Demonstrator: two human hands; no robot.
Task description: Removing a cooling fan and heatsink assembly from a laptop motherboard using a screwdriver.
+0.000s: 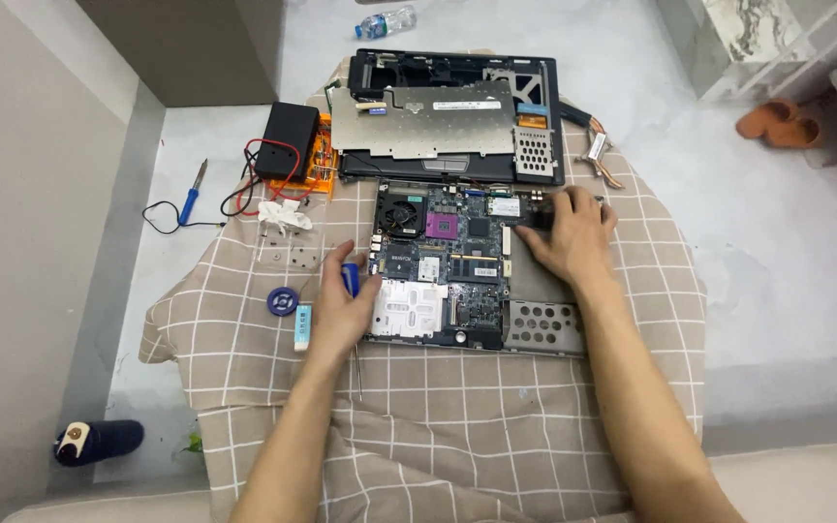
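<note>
Head view puts the bare laptop motherboard (452, 271) at the centre of a checked beige cloth (418, 426) spread on the floor — I take the cloth to be there to cushion the board and keep small parts from rolling off. My left hand (341, 310) sits at the board's left edge, fingers curled shut around a blue-handled screwdriver (351, 279) held upright. My right hand (569, 237) lies on the board's upper right corner, fingers bent and pressing down on it, seemingly to steady it; whether it grips anything I cannot tell.

Just beyond the board lies the opened laptop chassis (457, 116), with a grey metal plate across it. Left of the board are a blue round spool (282, 302) and a small pale tube (303, 326), close by the left hand — handy, but crowding that wrist. Farther left and up stand a black box (288, 140) with red wires, and a soldering iron (191, 199) off the cloth. Beyond the chassis lies a water bottle (387, 21).
</note>
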